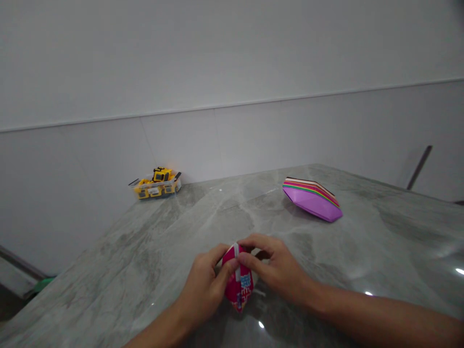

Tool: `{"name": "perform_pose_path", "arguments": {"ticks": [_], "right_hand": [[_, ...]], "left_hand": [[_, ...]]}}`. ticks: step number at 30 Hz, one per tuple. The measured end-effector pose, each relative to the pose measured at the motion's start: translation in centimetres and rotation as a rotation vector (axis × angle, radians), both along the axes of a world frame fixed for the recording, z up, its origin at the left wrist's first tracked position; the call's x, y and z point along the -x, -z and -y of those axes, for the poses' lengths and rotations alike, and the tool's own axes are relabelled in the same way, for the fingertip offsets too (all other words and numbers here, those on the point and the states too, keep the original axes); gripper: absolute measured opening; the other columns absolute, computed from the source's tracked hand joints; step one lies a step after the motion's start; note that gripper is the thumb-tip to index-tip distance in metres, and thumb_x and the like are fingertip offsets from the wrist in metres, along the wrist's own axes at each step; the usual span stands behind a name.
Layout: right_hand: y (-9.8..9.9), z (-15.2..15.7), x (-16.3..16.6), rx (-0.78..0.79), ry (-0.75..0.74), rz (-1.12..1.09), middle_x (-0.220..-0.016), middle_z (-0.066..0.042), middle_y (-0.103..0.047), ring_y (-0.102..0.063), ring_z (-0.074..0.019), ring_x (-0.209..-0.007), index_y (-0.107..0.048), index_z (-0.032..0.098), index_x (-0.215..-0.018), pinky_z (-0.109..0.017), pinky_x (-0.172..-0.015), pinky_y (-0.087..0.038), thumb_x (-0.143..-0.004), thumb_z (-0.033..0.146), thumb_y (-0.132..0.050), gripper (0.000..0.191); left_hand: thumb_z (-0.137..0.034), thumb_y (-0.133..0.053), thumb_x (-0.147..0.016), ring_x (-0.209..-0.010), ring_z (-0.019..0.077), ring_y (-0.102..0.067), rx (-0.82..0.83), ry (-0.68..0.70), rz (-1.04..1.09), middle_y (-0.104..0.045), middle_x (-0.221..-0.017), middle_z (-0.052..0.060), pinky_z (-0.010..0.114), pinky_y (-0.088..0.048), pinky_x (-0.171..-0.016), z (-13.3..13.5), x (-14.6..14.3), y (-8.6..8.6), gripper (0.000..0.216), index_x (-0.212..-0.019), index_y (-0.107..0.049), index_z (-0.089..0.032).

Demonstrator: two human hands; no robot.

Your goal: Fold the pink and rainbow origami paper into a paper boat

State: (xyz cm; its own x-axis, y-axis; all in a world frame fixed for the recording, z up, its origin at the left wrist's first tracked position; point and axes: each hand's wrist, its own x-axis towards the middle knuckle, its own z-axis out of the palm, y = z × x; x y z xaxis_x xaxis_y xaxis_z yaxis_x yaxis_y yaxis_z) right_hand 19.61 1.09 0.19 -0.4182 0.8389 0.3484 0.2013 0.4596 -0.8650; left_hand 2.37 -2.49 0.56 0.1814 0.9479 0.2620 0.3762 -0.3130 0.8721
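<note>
A small pink-red packet (239,286) with a white strip and blue and white lettering is held upright just above or on the table, near its front. My left hand (207,276) grips its left side, with the thumb pressed on the front by the white strip. From the right, my right hand (268,257) pinches the packet's upper part between thumb and fingers. The fingertips behind it are hidden. Its lower end tapers to a point and shows below both hands.
The grey marbled table (181,241) runs back to a pale wall. A clear plastic tray (177,186) of yellow toy vehicles (162,175) stands at the back left. Right of centre lies a purple folded bundle (311,202) with rainbow-coloured layered edges, perhaps paper.
</note>
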Motion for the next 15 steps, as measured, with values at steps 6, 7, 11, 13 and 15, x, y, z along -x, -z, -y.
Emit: {"name": "perform_pose_path", "arguments": {"ticks": [6, 7, 11, 13, 15], "right_hand": [[-0.08, -0.17, 0.03, 0.038, 0.011, -0.097, -0.063, 0.000, -0.066, -0.058, -0.0131, -0.060, -0.072, 0.019, -0.067, -0.025, -0.059, -0.044, -0.082, 0.034, -0.064, 0.023], [-0.07, -0.11, 0.05, 0.061, 0.007, -0.112, -0.062, 0.000, -0.066, -0.058, -0.0131, -0.060, -0.072, 0.019, -0.066, -0.025, -0.058, -0.044, -0.082, 0.034, -0.064, 0.023], [-0.23, 0.08, -0.03, 0.103, 0.058, -0.164, -0.061, 0.000, -0.067, -0.057, -0.0137, -0.060, -0.073, 0.019, -0.066, -0.025, -0.058, -0.043, -0.080, 0.033, -0.065, 0.021], [-0.40, -0.02, -0.19, 0.136, 0.112, -0.194, -0.060, 0.000, -0.066, -0.057, -0.0139, -0.058, -0.072, 0.018, -0.065, -0.026, -0.056, -0.043, -0.079, 0.033, -0.065, 0.022], [-0.49, -0.34, -0.42, 0.169, 0.171, -0.228, -0.060, -0.001, -0.067, -0.057, -0.0145, -0.058, -0.072, 0.017, -0.065, -0.026, -0.056, -0.043, -0.078, 0.035, -0.065, 0.023]], "left_hand": [[-0.031, -0.047, -0.092, -0.051, 0.0117, -0.049, -0.134, -0.044, -0.123, -0.059, -0.056, 0.000, 0.022, -0.035, -0.052, 0.14, -0.62, 0.18, 0.032, -0.070, -0.068, -0.019], [-0.031, -0.048, -0.092, -0.051, 0.0119, -0.050, -0.154, -0.058, -0.130, -0.059, -0.056, 0.000, 0.022, -0.035, -0.053, 0.10, -0.70, 0.25, 0.033, -0.068, -0.067, -0.018], [-0.029, -0.051, -0.090, -0.053, 0.0124, -0.053, -0.231, -0.115, -0.141, -0.061, -0.058, 0.001, 0.022, -0.037, -0.056, 0.06, -0.73, 0.30, 0.029, -0.069, -0.068, -0.019], [-0.030, -0.051, -0.090, -0.052, 0.0121, -0.054, -0.244, -0.174, -0.111, -0.061, -0.057, 0.000, 0.022, -0.038, -0.055, 0.08, -0.58, 0.13, 0.029, -0.070, -0.068, -0.019], [-0.032, -0.051, -0.091, -0.051, 0.0118, -0.054, -0.221, -0.256, -0.046, -0.062, -0.057, -0.001, 0.022, -0.038, -0.052, 0.08, -0.35, -0.09, 0.028, -0.074, -0.069, -0.019]]}}
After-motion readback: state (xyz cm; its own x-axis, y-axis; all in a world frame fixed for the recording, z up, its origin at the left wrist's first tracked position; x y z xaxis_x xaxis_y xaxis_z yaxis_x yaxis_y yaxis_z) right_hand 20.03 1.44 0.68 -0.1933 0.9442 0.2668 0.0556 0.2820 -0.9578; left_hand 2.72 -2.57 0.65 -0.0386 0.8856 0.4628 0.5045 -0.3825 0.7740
